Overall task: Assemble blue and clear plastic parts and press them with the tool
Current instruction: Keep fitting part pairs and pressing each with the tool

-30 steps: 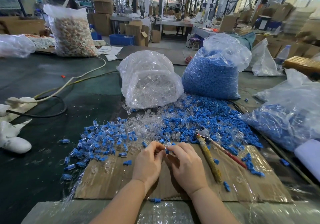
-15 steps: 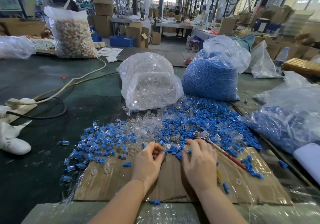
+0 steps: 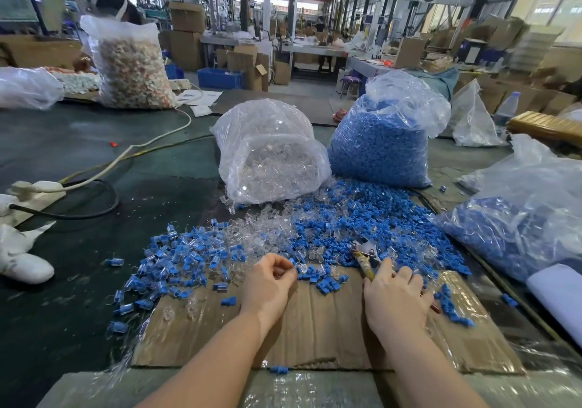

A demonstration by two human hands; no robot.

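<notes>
Your right hand (image 3: 397, 294) lies curled over the handles of the tool (image 3: 365, 256), whose long axis runs up-left beyond your fingertips, while your left hand (image 3: 269, 281) pinches a small part (image 3: 300, 268) just left of it, loose parts piled beyond.

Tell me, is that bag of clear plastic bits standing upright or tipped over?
Tipped over. The bag of clear parts lies on its side, mouth toward the person, clear pieces spilling onto the table.

Glossy plastic parts (image 3: 356, 218), matt cardboard (image 3: 321, 329)
</notes>
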